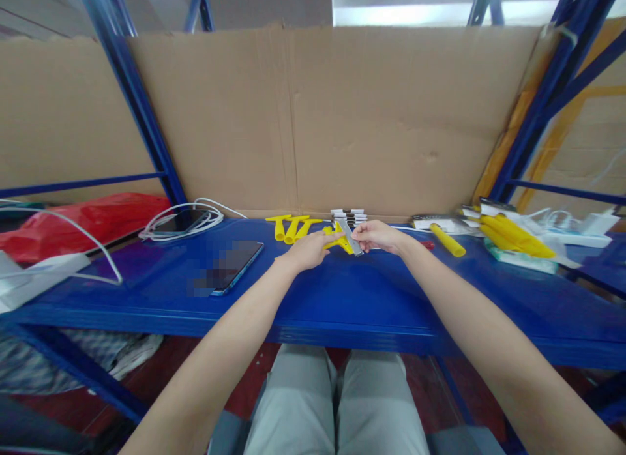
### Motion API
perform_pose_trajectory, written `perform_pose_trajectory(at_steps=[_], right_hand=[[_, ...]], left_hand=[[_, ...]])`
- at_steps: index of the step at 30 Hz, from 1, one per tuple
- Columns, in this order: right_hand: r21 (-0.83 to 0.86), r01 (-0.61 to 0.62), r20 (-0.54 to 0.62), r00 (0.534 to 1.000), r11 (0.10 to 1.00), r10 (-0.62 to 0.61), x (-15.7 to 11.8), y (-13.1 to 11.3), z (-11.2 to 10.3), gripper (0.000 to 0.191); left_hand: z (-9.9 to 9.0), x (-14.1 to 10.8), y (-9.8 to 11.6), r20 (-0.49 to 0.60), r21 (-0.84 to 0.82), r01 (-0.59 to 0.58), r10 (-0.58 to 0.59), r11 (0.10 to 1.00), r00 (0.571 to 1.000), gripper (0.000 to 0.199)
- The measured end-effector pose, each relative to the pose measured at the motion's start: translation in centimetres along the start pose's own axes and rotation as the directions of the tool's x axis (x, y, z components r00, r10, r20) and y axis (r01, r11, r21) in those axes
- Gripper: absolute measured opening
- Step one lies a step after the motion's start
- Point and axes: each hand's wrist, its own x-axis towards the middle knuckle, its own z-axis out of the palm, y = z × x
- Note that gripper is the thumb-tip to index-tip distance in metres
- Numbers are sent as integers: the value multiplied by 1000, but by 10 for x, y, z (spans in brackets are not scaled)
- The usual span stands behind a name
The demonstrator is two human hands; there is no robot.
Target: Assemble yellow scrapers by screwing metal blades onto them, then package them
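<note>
My left hand (309, 249) is closed on a yellow plastic T-shaped scraper head (342, 242), held just above the blue tabletop. A flat grey metal blade (350, 236) lies along the wide edge of that head, pinched by the fingers of my right hand (376, 236). The blade and the head meet, but I cannot tell whether they are joined. Left of them, several more yellow T-shaped heads (292, 229) stand in a row. Behind my hands is a stack of black-and-white packets (349, 216).
A smartphone (237, 267) lies left on the blue table (342, 305). Further left are a coiled white cable (215, 215) and a red plastic bag (98, 220). To the right lie a yellow tube (448, 240), bundled yellow tubes (518, 236) and a power strip (581, 237). Cardboard (342, 122) closes the back.
</note>
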Motion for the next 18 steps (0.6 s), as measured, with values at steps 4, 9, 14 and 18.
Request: perform_pose_trajectory(at_steps=[4, 9, 14, 18], right_hand=[[57, -25, 7, 1000, 998, 24, -2, -2, 0, 15], [47, -25, 53, 998, 999, 23, -3, -1, -2, 15], [14, -17, 67, 998, 1000, 17, 0, 2, -4, 12], [-42, -14, 63, 998, 999, 16, 2, 5, -5, 10]], left_hand=[[2, 1, -2, -25, -14, -29, 28, 999, 999, 57], [4, 3, -5, -11, 2, -46, 46, 999, 999, 55], [3, 2, -3, -11, 24, -49, 49, 999, 999, 54], [4, 3, -4, -11, 20, -62, 62, 998, 998, 53]])
